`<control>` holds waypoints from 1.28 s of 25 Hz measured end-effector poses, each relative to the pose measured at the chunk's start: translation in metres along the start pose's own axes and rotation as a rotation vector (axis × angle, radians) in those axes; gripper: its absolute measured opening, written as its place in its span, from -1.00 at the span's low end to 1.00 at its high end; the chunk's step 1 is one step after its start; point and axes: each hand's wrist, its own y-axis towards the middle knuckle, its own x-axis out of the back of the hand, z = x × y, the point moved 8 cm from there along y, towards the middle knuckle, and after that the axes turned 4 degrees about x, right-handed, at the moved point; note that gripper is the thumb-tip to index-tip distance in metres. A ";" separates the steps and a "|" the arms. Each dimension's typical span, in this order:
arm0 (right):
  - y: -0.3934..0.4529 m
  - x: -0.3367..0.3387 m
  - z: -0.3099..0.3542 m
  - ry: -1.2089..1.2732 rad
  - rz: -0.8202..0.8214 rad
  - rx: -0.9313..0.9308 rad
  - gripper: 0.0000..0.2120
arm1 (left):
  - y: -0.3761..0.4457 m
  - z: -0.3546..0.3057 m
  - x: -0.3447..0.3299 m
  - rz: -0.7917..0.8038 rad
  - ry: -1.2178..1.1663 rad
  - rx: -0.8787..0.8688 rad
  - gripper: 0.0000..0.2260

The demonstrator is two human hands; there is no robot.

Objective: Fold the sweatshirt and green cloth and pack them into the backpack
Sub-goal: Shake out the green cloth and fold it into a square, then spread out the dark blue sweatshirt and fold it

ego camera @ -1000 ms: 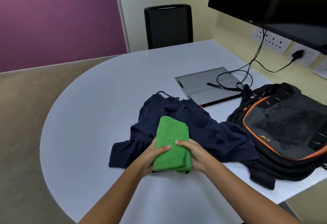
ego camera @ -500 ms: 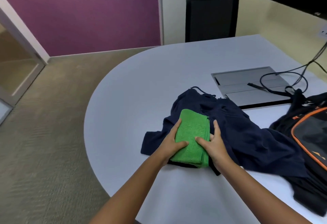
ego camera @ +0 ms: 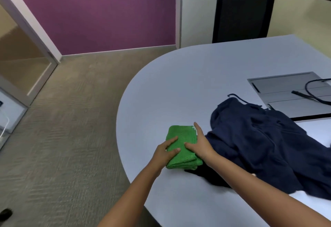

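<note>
Both bare forearms reach forward from the lower edge of the view and come close together at the hands. The left hand (ego camera: 165,152) lies palm down, with its fingers straight and pointing to the right, the thumb a little apart from them. The right hand (ego camera: 199,143) also lies flat, its fingers stretched forward and the thumb pointing left toward the other hand. The two thumbs are near each other, not touching.
</note>
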 end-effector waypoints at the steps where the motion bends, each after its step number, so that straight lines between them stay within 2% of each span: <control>1: 0.011 -0.014 0.008 -0.016 0.018 -0.005 -0.18 | 0.003 -0.001 0.017 -0.022 0.009 -0.001 -0.57; 7: 0.080 -0.080 0.092 0.122 0.070 0.091 -0.29 | 0.030 -0.043 0.129 -0.200 0.028 -0.138 -0.57; 9: 0.100 -0.090 0.107 0.166 0.044 0.073 -0.36 | 0.046 -0.042 0.160 -0.249 0.115 -0.146 -0.52; 11: 0.111 -0.099 0.101 0.056 0.031 0.049 -0.39 | 0.061 -0.020 0.178 -0.288 0.441 -0.074 -0.42; 13: 0.110 -0.114 0.080 -0.119 0.089 0.030 -0.41 | 0.066 0.012 0.170 -0.228 0.817 -0.037 -0.34; 16: 0.101 -0.146 0.047 -0.441 0.274 0.111 -0.47 | 0.067 0.061 0.137 -0.009 1.080 0.016 -0.29; 18: 0.094 -0.161 0.033 -0.624 0.373 0.192 -0.50 | 0.067 0.075 0.128 -0.004 1.181 0.061 -0.27; 22: 0.092 -0.178 0.027 -0.731 0.439 0.256 -0.47 | 0.070 0.077 0.136 -0.087 1.231 0.114 -0.32; 27: 0.121 -0.199 0.053 -0.650 0.471 0.244 -0.50 | 0.087 0.064 0.172 -0.079 1.047 0.211 -0.39; 32: 0.138 -0.213 0.064 -0.640 0.485 0.244 -0.50 | 0.094 0.066 0.190 -0.078 0.971 0.237 -0.37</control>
